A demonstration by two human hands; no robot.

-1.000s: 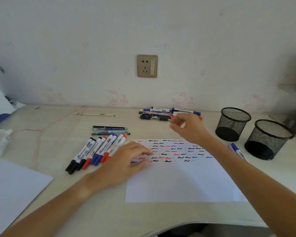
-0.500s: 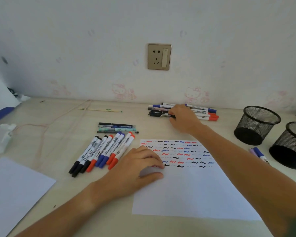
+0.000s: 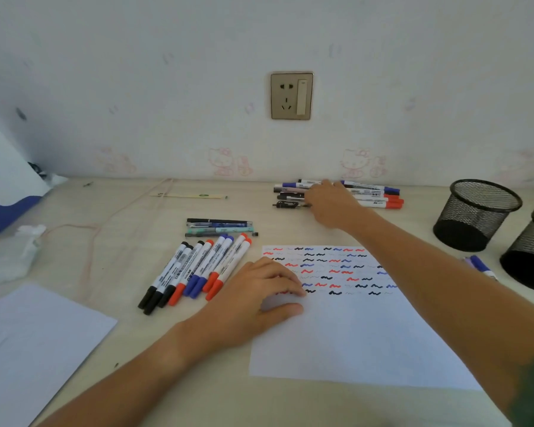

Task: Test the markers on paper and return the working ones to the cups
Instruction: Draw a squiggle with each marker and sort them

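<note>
L hand [image 3: 261, 298] lay w/ relaxed fingers flat on test paper [image 3: 352, 334], prob. pinning it for scribbling. R hand [image 3: 332, 204] reached over far marker pile [image 3: 379, 197]; grip under its fingers hidden, can't tell. Cups [image 3: 475, 215] stood right of R fingers.

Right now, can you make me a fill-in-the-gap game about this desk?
1. The left hand rests on the ____.
2. The right hand reaches into the pile of markers near the ____.
3. The number of black mesh cups is ____.

Missing words: paper; wall; two
</note>
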